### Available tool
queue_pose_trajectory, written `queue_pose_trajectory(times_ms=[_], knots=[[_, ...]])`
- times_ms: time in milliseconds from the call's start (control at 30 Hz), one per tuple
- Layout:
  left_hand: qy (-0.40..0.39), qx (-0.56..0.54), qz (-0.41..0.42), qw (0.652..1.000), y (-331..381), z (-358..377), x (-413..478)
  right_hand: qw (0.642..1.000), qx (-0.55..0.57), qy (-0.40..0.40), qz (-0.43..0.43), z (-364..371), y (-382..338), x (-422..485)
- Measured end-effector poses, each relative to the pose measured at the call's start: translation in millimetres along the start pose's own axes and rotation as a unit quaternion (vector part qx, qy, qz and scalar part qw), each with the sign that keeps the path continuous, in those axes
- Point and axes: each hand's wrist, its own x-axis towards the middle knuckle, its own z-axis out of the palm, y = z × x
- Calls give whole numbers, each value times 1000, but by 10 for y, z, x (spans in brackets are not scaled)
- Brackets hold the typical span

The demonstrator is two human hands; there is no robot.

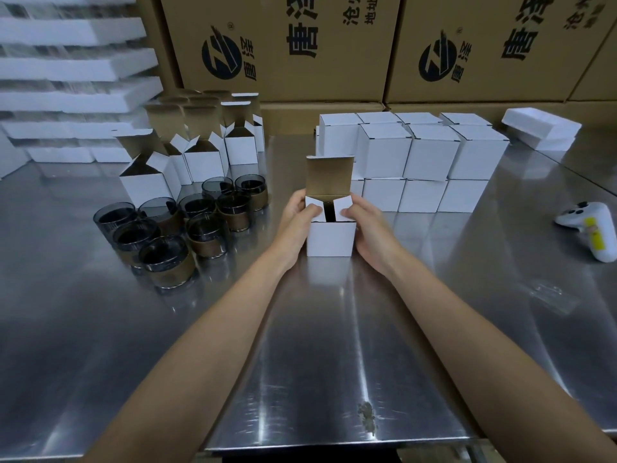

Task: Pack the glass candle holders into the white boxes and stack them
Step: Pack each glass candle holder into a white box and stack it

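Observation:
A white box (330, 238) stands on the steel table in front of me, its brown-lined lid upright. My left hand (295, 217) grips its left side and my right hand (365, 218) its right side, thumbs pressing the two small side flaps inward. A dark gap shows between the flaps; what is inside is hidden. Several smoked glass candle holders (173, 228) with brown bands stand to the left. Behind them are several open empty white boxes (200, 152). A stack of closed white boxes (424, 162), two layers high, stands behind and to the right.
A white controller (589, 225) with a yellow tag lies at the right. White foam pieces (542, 130) sit at the back right and foam sheets (73, 68) pile at the back left. Large brown cartons (334, 45) wall off the rear. The table's front edge (334, 444) is near me.

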Motion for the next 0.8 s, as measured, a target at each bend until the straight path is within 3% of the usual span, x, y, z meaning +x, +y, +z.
queue_pose_trajectory(times_ms=[433,633,800], knots=[[10,2,83,997,3,6,-25,990,-25,135,-16,158,-13,23],[5,12,18,1000,10,9,-26,993,8,114,-12,115,-8,17],[7,14,41,999,27,68,-37,997,18,75,-1,49,-33,-1]])
